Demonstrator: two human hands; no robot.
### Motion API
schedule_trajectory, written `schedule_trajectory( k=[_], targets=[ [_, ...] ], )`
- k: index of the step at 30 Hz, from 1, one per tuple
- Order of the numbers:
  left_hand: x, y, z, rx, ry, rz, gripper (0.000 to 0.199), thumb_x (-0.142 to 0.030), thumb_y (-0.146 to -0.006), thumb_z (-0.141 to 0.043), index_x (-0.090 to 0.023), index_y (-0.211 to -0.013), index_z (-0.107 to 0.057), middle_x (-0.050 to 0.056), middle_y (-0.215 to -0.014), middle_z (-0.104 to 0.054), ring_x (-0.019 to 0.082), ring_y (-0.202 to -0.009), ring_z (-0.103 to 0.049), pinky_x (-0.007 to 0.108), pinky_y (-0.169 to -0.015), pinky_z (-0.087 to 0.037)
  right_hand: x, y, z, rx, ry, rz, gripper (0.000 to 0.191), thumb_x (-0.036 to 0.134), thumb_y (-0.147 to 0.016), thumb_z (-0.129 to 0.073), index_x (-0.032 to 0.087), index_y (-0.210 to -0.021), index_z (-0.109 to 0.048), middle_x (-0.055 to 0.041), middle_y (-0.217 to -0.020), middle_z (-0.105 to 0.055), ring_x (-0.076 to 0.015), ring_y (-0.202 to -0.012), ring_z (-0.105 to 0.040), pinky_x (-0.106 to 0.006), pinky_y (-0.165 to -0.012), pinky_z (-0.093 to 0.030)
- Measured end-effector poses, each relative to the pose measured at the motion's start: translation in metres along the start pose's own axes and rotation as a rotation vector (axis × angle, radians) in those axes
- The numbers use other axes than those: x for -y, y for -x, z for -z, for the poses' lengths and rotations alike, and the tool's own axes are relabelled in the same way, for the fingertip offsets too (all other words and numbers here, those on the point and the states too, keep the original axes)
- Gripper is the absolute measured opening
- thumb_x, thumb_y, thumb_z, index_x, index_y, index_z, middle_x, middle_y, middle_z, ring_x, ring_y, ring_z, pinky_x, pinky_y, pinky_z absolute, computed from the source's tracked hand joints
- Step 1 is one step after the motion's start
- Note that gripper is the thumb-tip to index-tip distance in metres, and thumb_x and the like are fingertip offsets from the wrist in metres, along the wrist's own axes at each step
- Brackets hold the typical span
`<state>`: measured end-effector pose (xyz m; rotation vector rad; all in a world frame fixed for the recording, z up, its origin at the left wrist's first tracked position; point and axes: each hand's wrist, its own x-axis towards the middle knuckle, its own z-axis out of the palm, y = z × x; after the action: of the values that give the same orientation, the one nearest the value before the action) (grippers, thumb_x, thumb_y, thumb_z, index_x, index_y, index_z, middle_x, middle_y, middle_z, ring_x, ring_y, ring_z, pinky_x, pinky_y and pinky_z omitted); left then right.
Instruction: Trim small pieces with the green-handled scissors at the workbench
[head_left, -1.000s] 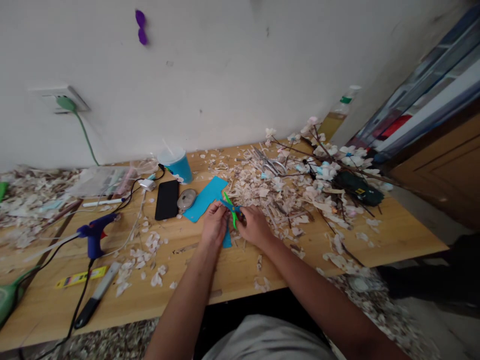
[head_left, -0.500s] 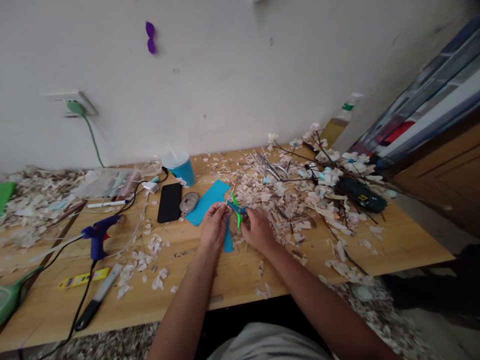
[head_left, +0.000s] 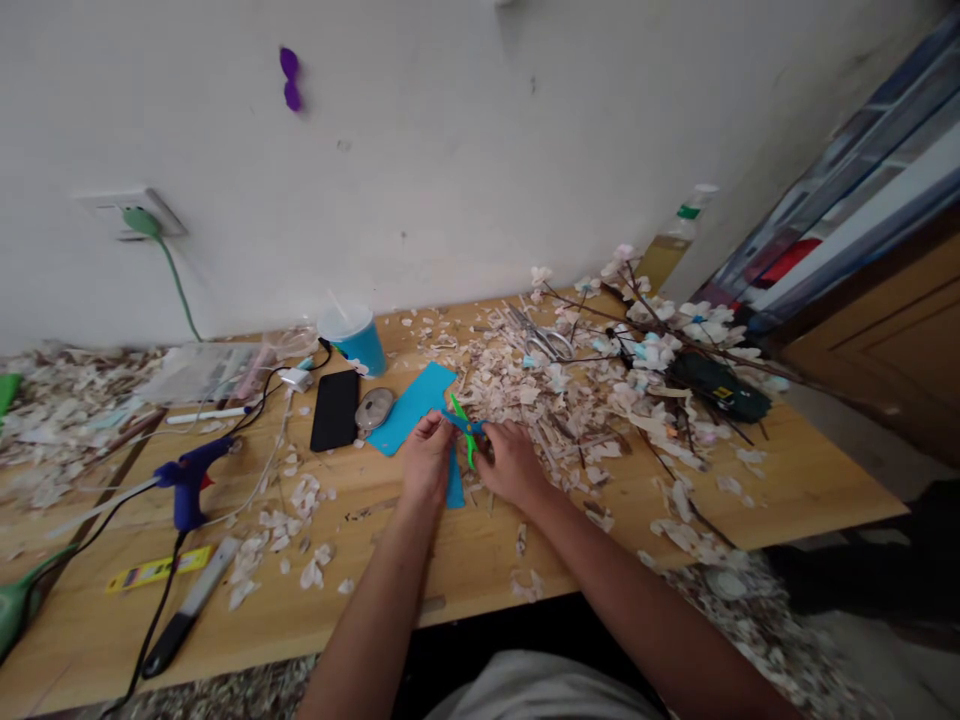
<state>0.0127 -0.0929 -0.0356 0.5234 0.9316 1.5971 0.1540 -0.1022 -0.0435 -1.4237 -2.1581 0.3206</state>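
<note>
In my right hand (head_left: pixel 513 462) is a pair of green and blue scissors (head_left: pixel 466 426), fingers closed around the handles and the blades apart, pointing toward my left hand. My left hand (head_left: pixel 426 452) is pinched at the fingertips beside the blades. Whatever it pinches is too small to make out. A blue sheet (head_left: pixel 409 412) lies flat just behind my left hand. From beside that hand a narrow blue strip (head_left: pixel 455 484) shows on the table, partly hidden by the fingers.
Pale petals and shavings (head_left: pixel 517 390) cover the table's middle. Metal scissors (head_left: pixel 541 335), a flower branch (head_left: pixel 656 325) and a bottle (head_left: pixel 671 245) are right and back. Leftward are a phone (head_left: pixel 334 410), round tin (head_left: pixel 374 409), blue cup (head_left: pixel 356 338), glue gun (head_left: pixel 191 480) and utility knife (head_left: pixel 191 605).
The scissors have moved slightly left, so their blades now reach over the left fingertips. My view has shifted a little. Both hands keep their closed grip.
</note>
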Motion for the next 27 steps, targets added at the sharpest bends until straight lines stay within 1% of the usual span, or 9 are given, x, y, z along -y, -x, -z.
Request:
schedule_trajectory(
  k=[4,7,10,13,15,18,20,24,27],
  targets=[
    [-0.003,0.0,-0.001,-0.03,-0.014,-0.012,0.031,-0.029,-0.057,-0.089,-0.016,-0.077,-0.069,-0.001,-0.072,-0.065,0.008,-0.062,-0.057,0.021,-0.066,-0.046,0.0,-0.001,0.0,0.022,-0.004,-0.003,0.01,0.023,-0.084,-0.057,0.018,-0.091,-0.062,-0.008,-0.088,-0.066,-0.0245,-0.091,-0.054,-0.035,-0.081,-0.036],
    [-0.003,0.0,-0.001,-0.007,-0.025,-0.023,0.03,-0.031,-0.058,-0.088,-0.016,-0.076,-0.069,-0.001,-0.07,-0.064,0.009,-0.063,-0.057,0.021,-0.067,-0.047,-0.003,-0.002,-0.003,0.015,0.003,-0.029,0.009,0.021,-0.085,-0.057,0.019,-0.09,-0.064,-0.0082,-0.087,-0.066,-0.0235,-0.088,-0.055,-0.034,-0.08,-0.036],
    [-0.005,0.0,-0.001,0.01,-0.015,-0.03,0.029,-0.031,-0.06,-0.088,-0.016,-0.075,-0.069,-0.001,-0.069,-0.064,0.009,-0.064,-0.059,0.021,-0.068,-0.048,-0.007,-0.003,-0.005,-0.01,0.007,-0.08,0.01,0.021,-0.085,-0.056,0.019,-0.091,-0.065,-0.0078,-0.084,-0.065,-0.0223,-0.084,-0.056,-0.032,-0.076,-0.037],
    [-0.007,0.0,-0.002,-0.016,0.007,-0.019,0.029,-0.03,-0.06,-0.088,-0.016,-0.076,-0.069,-0.001,-0.071,-0.065,0.009,-0.065,-0.06,0.022,-0.07,-0.049,-0.009,-0.003,-0.005,-0.049,0.018,-0.133,0.011,0.022,-0.085,-0.056,0.019,-0.092,-0.065,-0.0075,-0.081,-0.062,-0.0222,-0.082,-0.055,-0.032,-0.074,-0.037],
    [-0.008,0.001,-0.002,-0.034,0.01,-0.013,0.03,-0.029,-0.058,-0.089,-0.016,-0.076,-0.069,0.0,-0.072,-0.066,0.009,-0.066,-0.061,0.022,-0.071,-0.05,-0.007,-0.003,-0.003,-0.051,0.021,-0.115,0.011,0.023,-0.083,-0.058,0.018,-0.092,-0.063,-0.0075,-0.082,-0.062,-0.0234,-0.085,-0.054,-0.033,-0.076,-0.037],
    [-0.006,0.0,-0.001,-0.034,-0.025,-0.022,0.032,-0.031,-0.057,-0.089,-0.016,-0.079,-0.07,0.001,-0.075,-0.068,0.01,-0.065,-0.062,0.022,-0.069,-0.049,-0.002,-0.001,0.001,-0.012,0.007,-0.035,0.014,0.025,-0.081,-0.06,0.018,-0.094,-0.06,-0.0077,-0.088,-0.064,-0.025,-0.092,-0.053,-0.036,-0.081,-0.036],
    [-0.005,0.0,0.0,-0.027,-0.062,-0.031,0.032,-0.031,-0.058,-0.089,-0.017,-0.08,-0.071,0.001,-0.075,-0.069,0.01,-0.064,-0.061,0.022,-0.068,-0.048,0.0,-0.001,0.003,0.015,-0.005,-0.005,0.015,0.025,-0.08,-0.06,0.018,-0.094,-0.059,-0.0071,-0.09,-0.065,-0.0248,-0.093,-0.053,-0.037,-0.083,-0.036],
    [-0.004,-0.001,0.002,-0.01,-0.096,-0.033,0.03,-0.032,-0.06,-0.087,-0.018,-0.082,-0.073,0.002,-0.078,-0.071,0.01,-0.066,-0.062,0.022,-0.069,-0.048,0.002,-0.001,0.006,0.041,-0.021,-0.004,0.01,0.024,-0.081,-0.06,0.019,-0.089,-0.058,-0.0061,-0.087,-0.065,-0.0238,-0.092,-0.053,-0.036,-0.083,-0.035],
    [-0.005,-0.001,0.002,-0.02,-0.102,-0.023,0.029,-0.031,-0.06,-0.086,-0.017,-0.082,-0.074,0.002,-0.078,-0.072,0.011,-0.066,-0.062,0.023,-0.069,-0.047,0.002,-0.002,0.007,0.044,-0.02,-0.01,0.007,0.023,-0.081,-0.059,0.019,-0.087,-0.059,-0.0059,-0.086,-0.065,-0.0233,-0.091,-0.054,-0.035,-0.082,-0.035]
  ],
)
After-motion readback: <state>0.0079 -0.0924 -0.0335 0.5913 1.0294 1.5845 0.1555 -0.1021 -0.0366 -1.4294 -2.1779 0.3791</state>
